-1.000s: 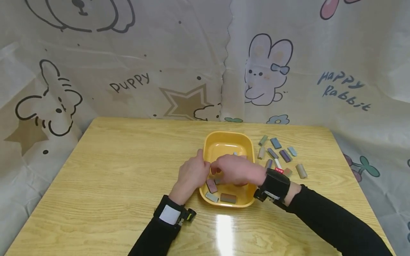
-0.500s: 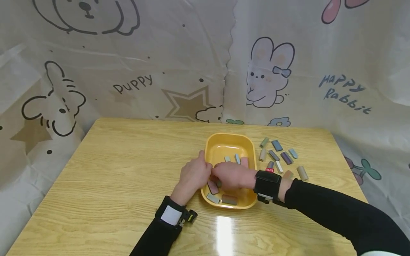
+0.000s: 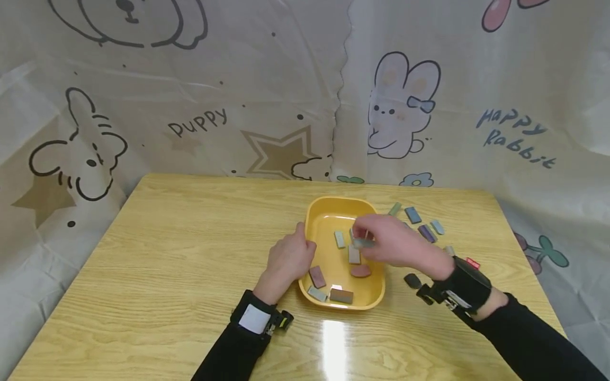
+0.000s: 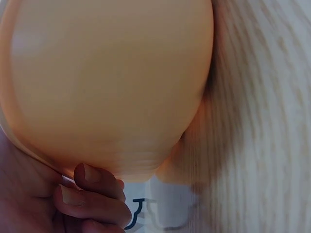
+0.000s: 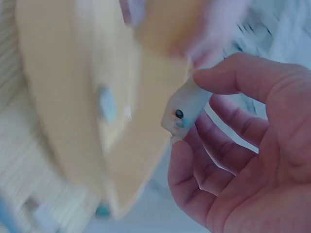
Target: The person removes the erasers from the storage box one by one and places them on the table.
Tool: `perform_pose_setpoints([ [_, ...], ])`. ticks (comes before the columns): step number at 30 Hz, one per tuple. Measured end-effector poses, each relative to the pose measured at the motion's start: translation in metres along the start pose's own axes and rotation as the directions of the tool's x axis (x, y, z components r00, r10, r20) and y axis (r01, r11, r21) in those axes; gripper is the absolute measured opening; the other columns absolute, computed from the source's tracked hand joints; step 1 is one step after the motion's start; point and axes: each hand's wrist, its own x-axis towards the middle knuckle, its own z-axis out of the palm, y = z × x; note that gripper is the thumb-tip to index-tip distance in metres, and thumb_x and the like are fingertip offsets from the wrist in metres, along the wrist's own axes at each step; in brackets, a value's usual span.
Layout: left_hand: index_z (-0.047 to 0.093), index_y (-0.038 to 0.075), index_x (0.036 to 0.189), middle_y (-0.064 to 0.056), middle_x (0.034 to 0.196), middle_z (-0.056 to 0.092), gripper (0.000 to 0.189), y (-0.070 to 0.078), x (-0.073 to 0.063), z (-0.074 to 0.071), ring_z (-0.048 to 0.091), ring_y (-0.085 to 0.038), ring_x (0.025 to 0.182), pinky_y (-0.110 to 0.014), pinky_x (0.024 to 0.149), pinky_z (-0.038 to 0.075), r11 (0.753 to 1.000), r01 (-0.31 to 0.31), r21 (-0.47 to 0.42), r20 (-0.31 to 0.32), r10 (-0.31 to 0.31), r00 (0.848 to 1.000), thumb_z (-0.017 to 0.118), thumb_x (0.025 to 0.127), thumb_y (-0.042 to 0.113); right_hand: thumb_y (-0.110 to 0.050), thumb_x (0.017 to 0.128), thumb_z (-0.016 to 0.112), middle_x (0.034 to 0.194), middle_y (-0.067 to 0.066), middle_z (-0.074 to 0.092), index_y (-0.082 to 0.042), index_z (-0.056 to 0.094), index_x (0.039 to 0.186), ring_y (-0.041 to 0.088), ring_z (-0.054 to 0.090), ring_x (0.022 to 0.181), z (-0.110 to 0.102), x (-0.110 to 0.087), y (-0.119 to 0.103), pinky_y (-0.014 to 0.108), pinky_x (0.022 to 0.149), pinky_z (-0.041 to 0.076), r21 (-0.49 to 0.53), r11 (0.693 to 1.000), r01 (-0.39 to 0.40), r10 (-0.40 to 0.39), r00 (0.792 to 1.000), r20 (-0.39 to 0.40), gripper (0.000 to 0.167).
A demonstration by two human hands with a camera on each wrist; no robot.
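Note:
A yellow plastic tub (image 3: pixel 324 225) stands on the wooden table, with several small coloured blocks inside, among them a brown block (image 3: pixel 341 296), a mauve block (image 3: pixel 316 276) and a pink block (image 3: pixel 360 271). My left hand (image 3: pixel 288 260) grips the tub's left wall; in the left wrist view its fingers (image 4: pixel 92 204) curl at the edge. Over the tub's right side, my right hand (image 3: pixel 395 241) pinches a small pale block (image 5: pixel 187 107) between thumb and fingertips. That block bears a dark round dot in the right wrist view. The forearm hides some blocks beyond the tub.
More loose blocks lie on the table right of the tub, including a blue block (image 3: pixel 412 215), a purple block (image 3: pixel 427 233) and a light blue block (image 3: pixel 437 227). A printed cloth (image 3: pixel 276 79) hangs behind the table (image 3: pixel 190 238).
My right hand has come up from the tub's left side and moved right, now carrying the pale block. Blocks it covered in the tub show again. The left hand stays put.

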Motion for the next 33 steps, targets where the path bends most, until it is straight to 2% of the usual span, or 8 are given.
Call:
perform_pose_setpoints([
  [3,0.043,0.003,0.133,-0.004,0.062,0.052,0.041,0.001,0.000,0.000,0.051,-0.018,0.048,-0.033,0.044,0.040,1.000,0.003,0.000,0.000,-0.003,1.000,0.045,0.098,0.026,-0.013,0.081,0.074,0.085,-0.008,0.060,-0.018,0.062,0.091,0.014,0.057,0.080,0.003,-0.027,0.023,0.035,0.071,0.047,0.016,0.998,-0.067,0.068,0.993,-0.099,0.017],
  [9,0.041,0.004,0.135,-0.005,0.062,0.052,0.044,0.003,0.001,-0.001,0.051,-0.018,0.047,-0.032,0.044,0.040,1.000,0.025,0.007,0.013,-0.025,1.000,0.044,0.098,0.027,-0.012,0.083,0.073,0.087,-0.004,0.062,-0.016,0.065,0.095,0.015,0.059,0.079,0.031,-0.069,0.064,0.037,0.069,0.048,0.015,0.981,-0.195,0.195,0.965,-0.174,0.015],
  [15,0.038,0.004,0.140,-0.005,0.063,0.052,0.048,0.004,0.000,0.000,0.052,-0.018,0.048,-0.031,0.045,0.040,0.999,0.042,-0.001,0.024,-0.042,0.999,0.044,0.098,0.027,-0.006,0.079,0.076,0.088,0.001,0.064,-0.012,0.067,0.093,0.019,0.060,0.081,0.052,-0.083,0.083,0.040,0.071,0.049,-0.024,0.979,-0.204,0.193,0.952,-0.238,0.018],
  [20,0.040,0.003,0.138,-0.005,0.062,0.052,0.047,0.004,-0.001,0.001,0.051,-0.017,0.047,-0.031,0.044,0.040,0.999,0.037,-0.011,0.019,-0.037,0.999,0.045,0.098,0.027,-0.009,0.080,0.076,0.089,0.001,0.064,-0.012,0.067,0.092,0.021,0.059,0.085,0.052,-0.079,0.078,0.041,0.074,0.046,-0.021,0.978,-0.206,0.191,0.940,-0.284,0.015],
  [24,0.039,0.003,0.140,-0.005,0.062,0.052,0.048,0.003,-0.001,0.000,0.052,-0.017,0.046,-0.031,0.044,0.040,0.999,0.034,-0.015,0.011,-0.034,0.999,0.044,0.098,0.027,-0.014,0.088,0.068,0.087,0.002,0.066,-0.008,0.066,0.099,0.020,0.061,0.082,0.049,-0.065,0.063,0.039,0.071,0.048,0.084,0.968,-0.237,0.252,0.904,-0.347,0.012],
  [27,0.039,0.003,0.140,-0.005,0.062,0.052,0.048,0.003,-0.001,0.000,0.051,-0.017,0.046,-0.031,0.044,0.040,0.999,0.031,-0.015,0.004,-0.031,1.000,0.045,0.098,0.027,-0.025,0.095,0.062,0.089,0.004,0.065,-0.005,0.061,0.116,0.017,0.061,0.076,0.050,-0.050,0.050,0.035,0.065,0.049,0.223,0.938,-0.264,0.329,0.882,-0.339,0.029],
  [29,0.040,0.003,0.140,-0.006,0.062,0.052,0.048,0.003,-0.001,0.000,0.051,-0.018,0.046,-0.031,0.043,0.040,0.999,0.031,-0.015,0.003,-0.031,1.000,0.045,0.098,0.027,-0.031,0.096,0.059,0.088,0.006,0.062,-0.004,0.053,0.127,0.017,0.058,0.071,0.053,-0.040,0.043,0.034,0.061,0.046,0.301,0.910,-0.285,0.374,0.877,-0.300,0.042],
  [33,0.040,0.004,0.140,-0.005,0.063,0.052,0.049,0.004,-0.002,0.000,0.051,-0.018,0.047,-0.032,0.044,0.039,1.000,0.030,-0.004,-0.006,-0.030,1.000,0.046,0.097,0.026,-0.031,0.095,0.059,0.079,0.006,0.055,-0.001,0.036,0.142,0.016,0.051,0.059,0.060,-0.023,0.034,0.031,0.054,0.042,0.332,0.882,-0.335,0.427,0.865,-0.262,0.061],
])
